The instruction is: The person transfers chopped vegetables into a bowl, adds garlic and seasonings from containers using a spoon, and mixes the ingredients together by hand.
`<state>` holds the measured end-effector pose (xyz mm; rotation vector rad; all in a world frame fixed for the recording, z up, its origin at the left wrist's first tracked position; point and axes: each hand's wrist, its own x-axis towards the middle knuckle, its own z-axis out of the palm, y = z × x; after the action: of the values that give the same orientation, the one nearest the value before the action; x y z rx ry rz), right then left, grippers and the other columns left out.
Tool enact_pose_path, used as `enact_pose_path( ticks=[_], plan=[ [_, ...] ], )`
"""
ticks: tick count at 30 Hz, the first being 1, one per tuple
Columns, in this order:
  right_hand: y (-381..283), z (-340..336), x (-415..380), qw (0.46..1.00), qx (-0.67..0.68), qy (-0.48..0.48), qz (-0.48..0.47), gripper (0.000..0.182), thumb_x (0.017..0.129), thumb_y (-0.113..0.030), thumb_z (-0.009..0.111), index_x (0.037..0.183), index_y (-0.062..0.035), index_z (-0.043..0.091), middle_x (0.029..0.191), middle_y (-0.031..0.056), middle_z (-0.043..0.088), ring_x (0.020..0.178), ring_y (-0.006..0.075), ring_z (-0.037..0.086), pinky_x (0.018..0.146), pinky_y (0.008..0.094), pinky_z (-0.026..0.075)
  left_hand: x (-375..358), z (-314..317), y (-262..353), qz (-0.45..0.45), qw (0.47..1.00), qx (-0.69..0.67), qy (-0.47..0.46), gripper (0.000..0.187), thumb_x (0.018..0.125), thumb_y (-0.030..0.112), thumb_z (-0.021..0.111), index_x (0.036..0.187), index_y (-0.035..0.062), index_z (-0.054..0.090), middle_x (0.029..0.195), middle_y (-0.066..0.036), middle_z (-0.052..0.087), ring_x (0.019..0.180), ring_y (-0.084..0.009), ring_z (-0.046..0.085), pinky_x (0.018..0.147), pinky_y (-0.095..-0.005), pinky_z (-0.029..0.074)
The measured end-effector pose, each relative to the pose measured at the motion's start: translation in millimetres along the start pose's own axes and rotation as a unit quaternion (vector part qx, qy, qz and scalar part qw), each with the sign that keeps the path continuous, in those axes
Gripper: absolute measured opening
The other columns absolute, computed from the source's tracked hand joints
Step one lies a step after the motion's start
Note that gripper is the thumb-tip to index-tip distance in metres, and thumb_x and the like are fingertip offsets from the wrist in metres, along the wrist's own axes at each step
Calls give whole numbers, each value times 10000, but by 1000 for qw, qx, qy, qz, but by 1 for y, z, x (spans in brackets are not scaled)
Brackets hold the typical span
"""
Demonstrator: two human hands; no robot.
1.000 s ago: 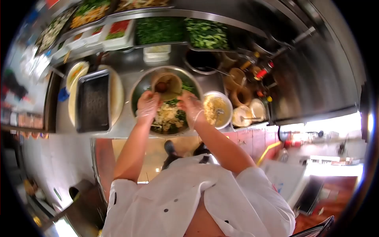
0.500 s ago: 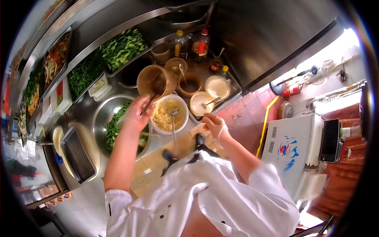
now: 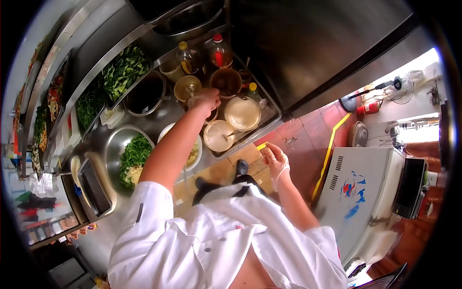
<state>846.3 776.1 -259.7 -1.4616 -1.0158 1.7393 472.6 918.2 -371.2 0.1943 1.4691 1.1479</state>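
My left hand (image 3: 207,99) is over the brown containers in the metal tray, its fingers curled; what they hold, if anything, is hidden. Just beyond it are a small bowl with a spoon (image 3: 186,88) and a brown pot (image 3: 225,81). Two containers of pale contents (image 3: 242,114) (image 3: 218,136) stand to its right. My gloved right hand (image 3: 273,156) hangs in front of the tray with its fingers pinched together. Under my left forearm, a white bowl (image 3: 196,155) is partly hidden. A steel bowl (image 3: 109,151) holds chopped greens (image 3: 136,153) and a pale yellow heap (image 3: 134,175).
Bottles (image 3: 219,53) (image 3: 187,58) stand at the back of the tray. A dark-filled pot (image 3: 147,94) is to its left. Vegetable trays (image 3: 126,70) line the upper left. A black tray (image 3: 94,185) lies at the left. A white appliance (image 3: 356,192) stands at the right.
My left hand has moved away from the white bowl toward the back of the tray. The brown pot now stands farther right, near the bottles. The pale heap on the greens has come into view.
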Motion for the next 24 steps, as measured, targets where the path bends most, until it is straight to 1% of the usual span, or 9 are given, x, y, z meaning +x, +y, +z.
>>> enact_pose_path(
  ticks=[1,4,7,9,14,18,19,21,24],
  plan=[
    [-4,1,3,1000,8,-5,3,318,1012,-202,602,1283,-36,616,998,75,702,745,114,595,725,245,506,44,-21,-22,3,999,7,-39,121,959,193,625,997,79,628,812,-87,660,568,-166,585,423,-237,457],
    [-4,5,17,999,-20,-31,25,390,978,-219,647,1312,-26,589,1031,97,701,775,137,618,746,271,520,-71,41,40,-86,986,131,63,158,954,222,633,1014,77,609,820,-90,670,527,-130,521,401,-249,405],
    [7,14,48,990,-127,-61,-19,453,983,-224,650,1338,32,536,987,84,691,781,124,598,704,257,491,-96,29,43,-64,982,179,15,210,958,266,626,1039,74,598,845,-87,685,516,-115,484,410,-250,373],
    [-2,37,59,974,-209,-72,-44,522,953,-278,664,1376,-7,520,993,105,700,797,164,636,728,306,518,-142,18,44,32,981,189,20,261,969,278,617,1136,79,593,921,-94,689,545,-110,474,470,-248,408],
    [-11,96,94,910,-371,-121,-138,472,926,-329,655,1286,-27,608,959,144,724,864,288,691,797,377,533,-235,-73,26,122,986,90,74,280,970,271,672,1196,123,598,1002,-36,678,688,-106,549,560,-254,453],
    [17,105,114,858,-418,-128,-269,298,969,-325,577,1008,-68,723,990,172,713,939,393,654,832,439,516,-315,-169,-7,140,969,49,197,263,961,277,683,1173,129,634,947,-19,686,679,-88,574,560,-222,438],
    [18,104,112,857,-392,-127,-309,262,964,-291,597,1018,-63,714,991,171,712,923,379,663,834,439,516,-333,-195,-21,126,967,29,221,256,958,272,685,1156,115,643,921,-27,687,661,-87,574,545,-221,433],
    [20,103,108,914,-340,-117,-185,219,957,-241,609,1014,-52,704,1013,168,704,928,361,663,852,440,512,-369,-238,-57,91,955,-22,283,286,944,288,697,1145,91,646,894,-42,686,629,-86,558,518,-230,425],
    [43,86,118,881,-368,-133,-267,220,972,-218,584,1073,-45,675,1024,182,691,935,369,656,856,445,510,-413,-302,-131,74,914,-77,391,331,926,313,706,1143,70,644,877,-56,689,596,-91,544,484,-246,418]
  ],
)
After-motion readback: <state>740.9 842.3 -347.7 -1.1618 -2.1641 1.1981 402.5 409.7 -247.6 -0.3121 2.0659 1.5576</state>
